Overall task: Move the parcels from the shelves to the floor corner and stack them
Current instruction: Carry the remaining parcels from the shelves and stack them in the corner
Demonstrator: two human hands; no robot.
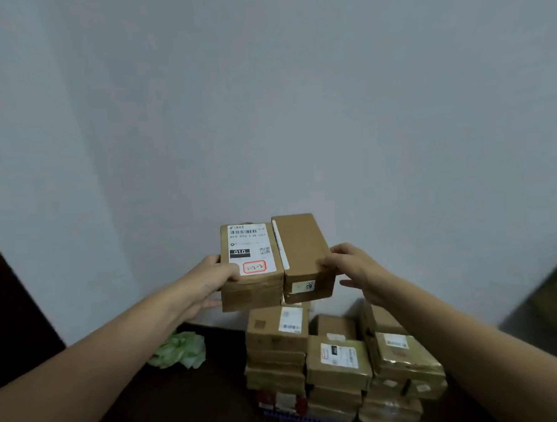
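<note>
Stacked parcels (pixel 338 357) on dark floor (pixel 191 405) against pale wall (pixel 297 111)

1. The brown rectangular cardboard parcel with a printed label (pixel 253 279) carries a white label with a black barcode, a black block reading "010" in white, and a red-outlined white sticker.
2. The plain brown rectangular cardboard parcel (pixel 302 245) has a white strip along one top edge and a small white tag on its near end.
3. The stacked brown cardboard parcels (pixel 339 370) bear white labels, and those on the right are wrapped in glossy yellowish tape.
4. A crumpled light green plastic bag (pixel 178 349) lies on the dark brown floor (pixel 184 402).
5. The plain wall (pixel 263 97) is pale grey-blue.
</note>
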